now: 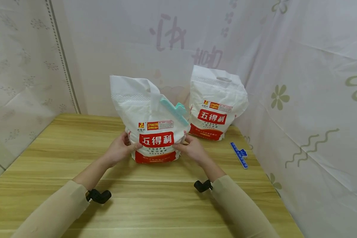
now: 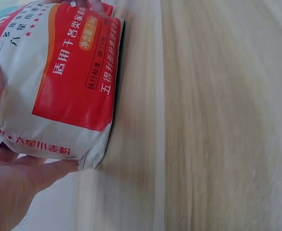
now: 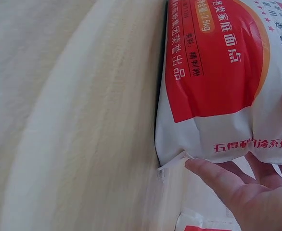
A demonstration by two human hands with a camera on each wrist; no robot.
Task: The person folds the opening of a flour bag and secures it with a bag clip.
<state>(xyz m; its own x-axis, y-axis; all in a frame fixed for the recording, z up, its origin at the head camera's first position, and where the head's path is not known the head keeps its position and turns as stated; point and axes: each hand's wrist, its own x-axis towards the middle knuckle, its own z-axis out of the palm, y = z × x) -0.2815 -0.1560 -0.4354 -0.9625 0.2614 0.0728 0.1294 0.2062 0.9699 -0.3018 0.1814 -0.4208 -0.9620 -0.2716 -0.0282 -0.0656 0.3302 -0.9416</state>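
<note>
A white and red flour bag (image 1: 154, 132) stands on the table in the middle of the head view. Its top is folded down at the right, where a teal bag clip (image 1: 175, 110) lies along the slanting edge. My left hand (image 1: 121, 150) grips the bag's left side, thumb on the front; in the left wrist view its fingers (image 2: 44, 173) lie along the side near the bottom. On the opposite side my right hand (image 1: 193, 150) holds the bag likewise, its thumb on the front, with a fingertip near the lower corner in the right wrist view.
A second flour bag (image 1: 215, 109), with a handle slot in its flat top, stands behind to the right. A blue bag clip (image 1: 239, 155) lies on the wooden table (image 1: 148, 205) near its right edge. Patterned curtains (image 1: 116, 43) enclose the table at the back and sides.
</note>
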